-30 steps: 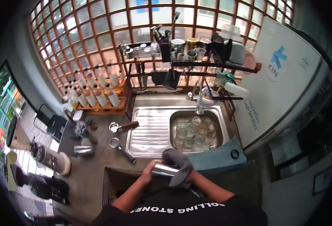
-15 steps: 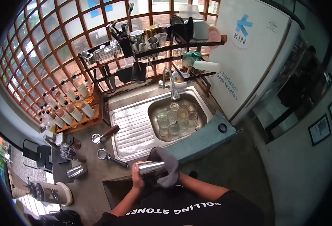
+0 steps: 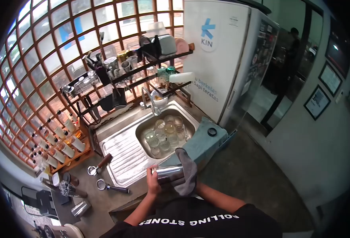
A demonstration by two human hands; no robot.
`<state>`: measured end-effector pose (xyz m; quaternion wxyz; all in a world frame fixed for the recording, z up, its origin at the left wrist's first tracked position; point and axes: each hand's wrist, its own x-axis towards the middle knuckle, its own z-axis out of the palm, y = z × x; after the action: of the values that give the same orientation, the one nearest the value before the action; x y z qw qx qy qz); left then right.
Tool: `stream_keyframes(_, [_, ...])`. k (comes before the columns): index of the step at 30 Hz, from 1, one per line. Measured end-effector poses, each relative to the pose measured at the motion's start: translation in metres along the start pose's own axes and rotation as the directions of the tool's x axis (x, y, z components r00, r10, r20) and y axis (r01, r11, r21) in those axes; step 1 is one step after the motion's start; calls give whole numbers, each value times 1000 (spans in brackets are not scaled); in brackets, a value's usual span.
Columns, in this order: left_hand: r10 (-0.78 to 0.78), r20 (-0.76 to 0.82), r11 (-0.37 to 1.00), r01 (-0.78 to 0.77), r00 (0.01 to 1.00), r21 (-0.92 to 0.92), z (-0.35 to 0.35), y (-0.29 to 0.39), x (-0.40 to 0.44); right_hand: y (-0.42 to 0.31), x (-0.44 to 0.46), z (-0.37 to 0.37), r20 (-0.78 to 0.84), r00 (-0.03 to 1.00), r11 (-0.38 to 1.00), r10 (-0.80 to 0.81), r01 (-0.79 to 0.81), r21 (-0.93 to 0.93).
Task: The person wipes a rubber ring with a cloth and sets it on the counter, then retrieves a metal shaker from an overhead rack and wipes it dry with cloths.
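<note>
A shiny metal cup (image 3: 169, 173) lies roughly sideways in front of my chest. My left hand (image 3: 152, 180) is wrapped round its left end. Over the cup's right end hangs a dark grey cloth (image 3: 188, 174), which covers my right hand, so those fingers are hidden; only the forearm and wrist show. Just beyond the cup, a blue-green cloth (image 3: 202, 141) lies along the sink's front edge with a round black object (image 3: 212, 131) on it.
A steel sink (image 3: 121, 152) holds several glasses (image 3: 164, 145). Two portafilters (image 3: 100, 184) (image 3: 92, 170) and another metal cup (image 3: 81, 208) stand or lie on the left counter. Bottles (image 3: 67, 150) fill a wooden rack. A fridge (image 3: 218, 59) stands right; a person (image 3: 293, 47) is beyond the doorway.
The view has swung right, showing more of the fridge and doorway. The metal cup stays in my left hand, and the grey cloth has shifted and now hangs more upright at its right end.
</note>
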<state>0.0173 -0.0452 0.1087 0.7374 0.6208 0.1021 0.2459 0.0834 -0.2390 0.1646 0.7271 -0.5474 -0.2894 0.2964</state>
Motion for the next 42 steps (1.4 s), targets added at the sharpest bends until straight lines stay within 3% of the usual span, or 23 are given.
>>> stream_keyframes(4, [46, 274, 990, -81, 961, 117, 16, 47, 13, -17, 4, -20, -83, 992, 994, -92, 87, -65])
stream_keyframes(7, [65, 353, 989, -107, 933, 102, 36, 72, 9, -31, -8, -27, -121, 974, 961, -191, 161, -223])
stream_keyframes(8, [15, 345, 999, -32, 939, 43, 33, 58, 9, -31, -14, -24, -107, 970, 941, -217, 179, -286])
stream_keyframes(9, [-142, 280, 979, 177, 949, -104, 28, 44, 4, -28, -20, -18, -83, 966, 914, -244, 201, -352])
stream_keyframes(11, [-469, 228, 751, 521, 853, -405, 16, 13, -7, -22, -27, -4, -11, 959, 852, -285, 248, -462])
stream_keyframes(12, [-528, 127, 710, 519, 839, -476, 7, -10, -10, -18, -29, 2, 26, 951, 817, -309, 279, -504])
stream_keyframes(15, [-611, 211, 512, 585, 763, -629, 15, 38, -29, -11, -32, 20, 93, 938, 760, -333, 326, -563])
stream_keyframes(17, [-588, 169, 604, 569, 791, -558, -1, 38, -35, -4, -39, 32, 147, 940, 764, -308, 337, -550])
stream_keyframes(18, [-576, 108, 695, 555, 810, -458, -11, 41, -38, 4, -45, 37, 225, 935, 776, -275, 354, -521])
stream_keyframes(20, [-523, 36, 815, 512, 852, -272, -14, 66, -39, 3, -51, 42, 143, 951, 852, -275, 310, -421])
stream_keyframes(21, [-496, 51, 843, 494, 867, -214, -32, 54, -35, 5, -52, 42, 116, 956, 877, -268, 292, -381])
stream_keyframes(23, [-426, 180, 895, 442, 887, -63, -17, 99, -31, 11, -50, 41, 64, 968, 918, -243, 250, -308])
stream_keyframes(27, [-238, 386, 971, 211, 891, 111, -17, 111, -16, 35, -27, 33, -67, 986, 986, -153, 148, -75])
stream_keyframes(28, [-175, 324, 977, 122, 930, 177, -3, 124, -14, 40, -22, 32, -89, 989, 993, -114, 118, 34])
stream_keyframes(31, [-132, 275, 981, 85, 952, 175, 1, 134, 2, 59, -13, 41, -109, 994, 904, 26, 24, 427])
stream_keyframes(32, [6, 227, 953, -74, 974, 293, 10, 142, 6, 63, -11, 46, -94, 994, 839, 62, 0, 544])
stream_keyframes(33, [57, 144, 934, -103, 988, 343, 9, 135, 10, 68, -9, 50, -80, 992, 765, 96, -23, 643])
stream_keyframes(35, [189, 122, 881, -223, 974, 417, 21, 139, 8, 76, -4, 52, -77, 990, 663, 120, -22, 748])
stream_keyframes(39, [-32, 311, 916, -97, 950, 390, 15, 149, 12, 85, 8, 33, -214, 974, 594, 74, 129, 794])
stream_keyframes(40, [-25, 427, 932, -133, 904, 336, 18, 152, 9, 87, 8, 27, -267, 962, 587, 62, 182, 789])
stream_keyframes(42, [-52, 446, 933, -116, 894, 341, 27, 154, -1, 91, 12, 15, -363, 931, 584, 42, 272, 765])
